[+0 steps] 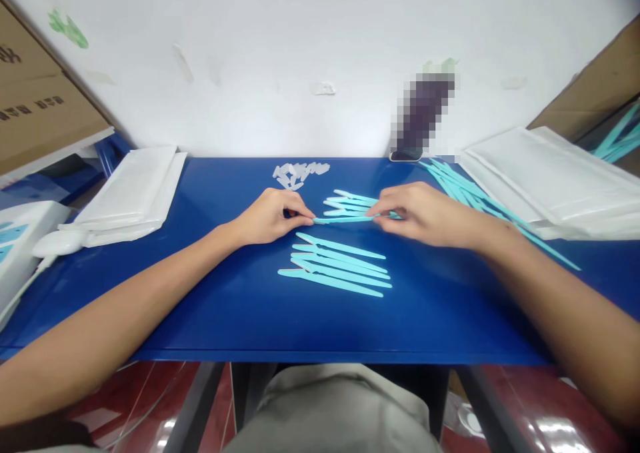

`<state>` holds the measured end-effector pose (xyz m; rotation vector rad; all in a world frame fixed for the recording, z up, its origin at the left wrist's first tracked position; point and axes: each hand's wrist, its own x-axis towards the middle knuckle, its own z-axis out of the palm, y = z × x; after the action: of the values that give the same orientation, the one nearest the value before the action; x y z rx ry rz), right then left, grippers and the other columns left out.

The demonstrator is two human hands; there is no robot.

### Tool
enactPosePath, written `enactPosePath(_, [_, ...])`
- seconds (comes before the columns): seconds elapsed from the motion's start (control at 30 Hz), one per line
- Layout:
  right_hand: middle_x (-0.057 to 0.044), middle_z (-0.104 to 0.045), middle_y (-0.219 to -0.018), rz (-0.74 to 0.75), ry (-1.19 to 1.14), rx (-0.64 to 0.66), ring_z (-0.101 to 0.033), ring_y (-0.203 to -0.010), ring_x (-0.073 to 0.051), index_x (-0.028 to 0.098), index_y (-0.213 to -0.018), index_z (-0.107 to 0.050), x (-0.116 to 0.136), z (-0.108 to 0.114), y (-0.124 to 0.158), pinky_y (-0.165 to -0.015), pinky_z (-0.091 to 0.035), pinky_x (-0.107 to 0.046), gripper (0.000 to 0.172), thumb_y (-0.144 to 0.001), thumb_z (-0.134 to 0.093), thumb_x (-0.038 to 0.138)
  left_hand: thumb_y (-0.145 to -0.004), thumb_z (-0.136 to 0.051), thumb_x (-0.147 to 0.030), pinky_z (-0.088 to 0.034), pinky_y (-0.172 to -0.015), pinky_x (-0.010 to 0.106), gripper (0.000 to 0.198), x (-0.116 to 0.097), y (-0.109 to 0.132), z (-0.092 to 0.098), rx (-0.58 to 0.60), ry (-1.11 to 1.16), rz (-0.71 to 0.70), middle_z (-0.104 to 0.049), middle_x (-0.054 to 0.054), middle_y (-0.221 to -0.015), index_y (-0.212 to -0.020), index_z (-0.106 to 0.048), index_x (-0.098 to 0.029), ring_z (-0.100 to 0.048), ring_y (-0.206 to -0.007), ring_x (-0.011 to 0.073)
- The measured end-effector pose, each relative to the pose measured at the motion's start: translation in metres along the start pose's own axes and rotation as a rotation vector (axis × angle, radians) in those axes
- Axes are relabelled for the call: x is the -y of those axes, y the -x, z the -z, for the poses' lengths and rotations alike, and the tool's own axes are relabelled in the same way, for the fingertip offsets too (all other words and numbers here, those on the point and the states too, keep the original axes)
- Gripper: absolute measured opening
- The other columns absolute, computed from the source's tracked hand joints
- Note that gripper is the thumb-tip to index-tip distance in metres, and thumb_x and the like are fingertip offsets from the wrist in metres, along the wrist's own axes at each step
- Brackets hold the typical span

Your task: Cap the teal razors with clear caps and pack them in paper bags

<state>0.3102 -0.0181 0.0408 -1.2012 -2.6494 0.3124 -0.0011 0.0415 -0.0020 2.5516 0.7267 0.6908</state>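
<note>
Between my two hands a turquoise eyebrow razor (345,220) lies level, just above or on the blue table. My left hand (267,216) pinches its head end between thumb and fingers. The handle end is pinched by my right hand (423,213). Nearer to me lies a row of several turquoise razors (345,264), heads to the left. Several more razors (345,200) lie just behind the held one, partly covered by my right hand. Small clear plastic caps (295,173) are heaped behind my left hand.
A loose pile of turquoise razors (460,190) lies beyond my right forearm. White packets (130,190) are stacked at the left, and more white packets (560,180) at the right. A phone (420,116), pixelated, leans on the wall. Cardboard boxes (40,93) stand at the sides.
</note>
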Motion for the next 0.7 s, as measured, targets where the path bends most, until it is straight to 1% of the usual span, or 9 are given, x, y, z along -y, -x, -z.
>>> enactPosePath(0.1, [-0.009,-0.073,-0.093,-0.016,0.085,-0.027,-0.062,-0.073,-0.019,0.018,-0.108,-0.077,0.007,-0.005,-0.002,-0.067,-0.040,-0.031,0.032,-0.096,-0.050,0.031,-0.099,-0.065,-0.033,-0.051,-0.076,0.030,0.021,-0.005,-0.005,-0.003,0.029,-0.091,-0.073,-0.078,0.006,-0.092,-0.096,-0.082,-0.022,-0.069,-0.080,0.0182])
enactPosePath(0.17, [-0.008,-0.072,-0.091,-0.048,0.151,-0.020,-0.061,-0.072,-0.019,0.020,-0.102,-0.077,0.006,-0.005,-0.001,-0.066,-0.037,-0.032,0.030,-0.096,-0.050,0.032,-0.101,-0.060,-0.036,-0.051,-0.081,0.033,0.026,-0.004,-0.006,-0.002,0.038,-0.212,-0.076,-0.077,0.007,-0.095,-0.103,-0.081,-0.021,-0.070,-0.087,0.0209])
enactPosePath(0.23, [-0.007,-0.070,-0.088,-0.048,0.224,-0.018,-0.059,-0.074,-0.020,0.021,-0.093,-0.076,0.001,-0.004,0.000,-0.068,-0.035,-0.033,0.031,-0.098,-0.050,0.037,-0.104,-0.053,-0.041,-0.051,-0.083,0.035,0.035,0.001,-0.004,0.004,0.005,-0.364,-0.005,-0.075,0.010,-0.099,-0.114,-0.079,-0.019,-0.069,-0.093,0.0244])
enactPosePath(0.3, [-0.006,-0.068,-0.085,-0.045,0.288,-0.067,-0.058,-0.075,-0.021,0.021,-0.087,-0.073,-0.004,-0.003,0.002,-0.073,-0.033,-0.035,0.031,-0.098,-0.054,0.043,-0.104,-0.047,-0.041,-0.051,-0.079,0.036,0.042,0.009,-0.001,0.011,-0.025,-0.513,0.106,-0.073,0.011,-0.101,-0.120,-0.077,-0.018,-0.069,-0.095,0.0270])
enactPosePath(0.37, [-0.003,-0.065,-0.074,-0.073,0.288,-0.121,-0.053,-0.067,-0.018,0.020,-0.082,-0.068,-0.006,-0.002,0.002,-0.076,-0.032,-0.036,0.033,-0.096,-0.059,0.049,-0.101,-0.046,-0.037,-0.050,-0.075,0.035,0.041,0.017,0.003,0.018,-0.023,-0.592,0.217,-0.073,0.010,-0.100,-0.120,-0.077,-0.019,-0.069,-0.092,0.0270])
enactPosePath(0.4, [0.000,-0.062,-0.067,-0.096,0.249,-0.121,-0.050,-0.062,-0.016,0.020,-0.079,-0.064,-0.004,-0.003,0.002,-0.076,-0.032,-0.036,0.036,-0.095,-0.060,0.052,-0.100,-0.046,-0.036,-0.050,-0.073,0.034,0.040,0.021,0.005,0.021,-0.015,-0.602,0.261,-0.073,0.009,-0.098,-0.120,-0.077,-0.020,-0.069,-0.089,0.0263])
enactPosePath(0.5, [0.004,-0.052,-0.054,-0.124,0.081,-0.009,-0.044,-0.054,-0.014,0.022,-0.075,-0.061,0.010,-0.006,-0.001,-0.070,-0.033,-0.033,0.039,-0.095,-0.060,0.055,-0.100,-0.046,-0.037,-0.049,-0.072,0.033,0.043,0.025,0.006,0.024,0.026,-0.581,0.317,-0.073,0.007,-0.096,-0.131,-0.072,-0.022,-0.068,-0.085,0.0248])
enactPosePath(0.6, [0.004,-0.052,-0.052,-0.108,-0.027,0.118,-0.046,-0.054,-0.014,0.023,-0.079,-0.064,0.031,-0.011,-0.003,-0.063,-0.032,-0.031,0.034,-0.094,-0.061,0.053,-0.104,-0.040,-0.039,-0.051,-0.076,0.034,0.049,0.025,0.006,0.023,0.101,-0.582,0.271,-0.072,0.009,-0.105,-0.145,-0.063,-0.023,-0.069,-0.094,0.0264])
enactPosePath(0.7, [0.006,-0.049,-0.049,-0.115,-0.061,0.167,-0.040,-0.047,-0.012,0.023,-0.082,-0.064,0.043,-0.014,-0.002,-0.056,-0.030,-0.029,0.032,-0.096,-0.059,0.051,-0.106,-0.039,-0.038,-0.053,-0.078,0.035,0.046,0.023,0.006,0.023,0.099,-0.551,0.199,-0.071,0.011,-0.105,-0.136,-0.070,-0.020,-0.069,-0.097,0.0269])
